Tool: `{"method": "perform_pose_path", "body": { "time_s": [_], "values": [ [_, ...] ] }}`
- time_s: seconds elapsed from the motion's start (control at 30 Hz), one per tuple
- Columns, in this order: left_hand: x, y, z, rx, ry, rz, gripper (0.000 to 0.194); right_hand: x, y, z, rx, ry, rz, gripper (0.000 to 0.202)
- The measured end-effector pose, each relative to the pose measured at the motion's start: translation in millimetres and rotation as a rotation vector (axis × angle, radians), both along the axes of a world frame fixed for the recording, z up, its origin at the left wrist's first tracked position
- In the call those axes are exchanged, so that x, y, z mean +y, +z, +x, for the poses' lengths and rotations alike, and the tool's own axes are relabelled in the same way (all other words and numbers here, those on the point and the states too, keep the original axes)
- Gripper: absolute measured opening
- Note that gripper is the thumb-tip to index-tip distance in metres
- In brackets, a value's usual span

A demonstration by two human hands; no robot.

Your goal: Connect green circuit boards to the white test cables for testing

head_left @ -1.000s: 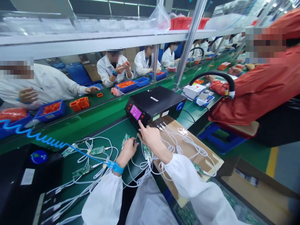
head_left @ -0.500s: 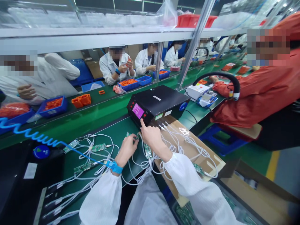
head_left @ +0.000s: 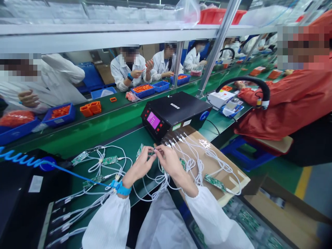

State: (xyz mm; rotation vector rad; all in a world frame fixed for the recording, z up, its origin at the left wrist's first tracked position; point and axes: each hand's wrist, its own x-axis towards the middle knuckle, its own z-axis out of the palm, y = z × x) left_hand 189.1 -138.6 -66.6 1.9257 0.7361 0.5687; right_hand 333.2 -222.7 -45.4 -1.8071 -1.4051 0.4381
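My left hand [head_left: 142,162], with a blue strap [head_left: 120,187] at the wrist, meets my right hand [head_left: 169,160] at the fingertips. Both hands pinch something small that their fingers mostly hide. Just beyond them stands a black box [head_left: 178,109] with a lit pink screen [head_left: 153,120]. One green circuit board [head_left: 139,151] shows beside my left fingers, and another is partly covered by my right hand. White cables [head_left: 162,183] run below both hands. Further left, a circuit board [head_left: 110,160] lies among cables on the green table [head_left: 103,142].
Cardboard [head_left: 225,155] at the right bears coiled cables and a circuit board [head_left: 215,182]. A second black box [head_left: 20,197] is at the left. Across the green line, people in white sit behind blue bins [head_left: 59,121]. A person in orange [head_left: 290,103] sits at right.
My right hand has left the front of the black box, where its index finger was extended, and has come down to my left hand. Their fingertips now meet.
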Motion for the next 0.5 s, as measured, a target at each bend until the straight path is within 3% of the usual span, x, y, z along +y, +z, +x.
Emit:
{"method": "perform_pose_path", "body": {
  "time_s": [0.1, 0.2, 0.33, 0.5],
  "values": [
    [-2.5, 2.8, 8.8, -0.073, 0.070, -0.141, 0.040, -1.6, -2.6, -2.8, 0.239, 0.000, 0.107, 0.014],
    [-3.0, -3.3, 20.9, -0.119, 0.085, -0.085, 0.050, -3.3, -5.8, -6.5, 0.413, -0.053, 0.200, 0.018],
    [-3.2, -14.1, 32.6, -0.131, 0.103, -0.053, 0.057, -3.8, -15.4, -9.1, 0.553, -0.111, 0.253, 0.027],
    [-2.2, -15.8, 35.1, -0.271, 0.202, -0.241, 0.062, -5.4, -22.1, -12.2, 0.622, -0.116, 0.258, 0.034]
  ]
}}
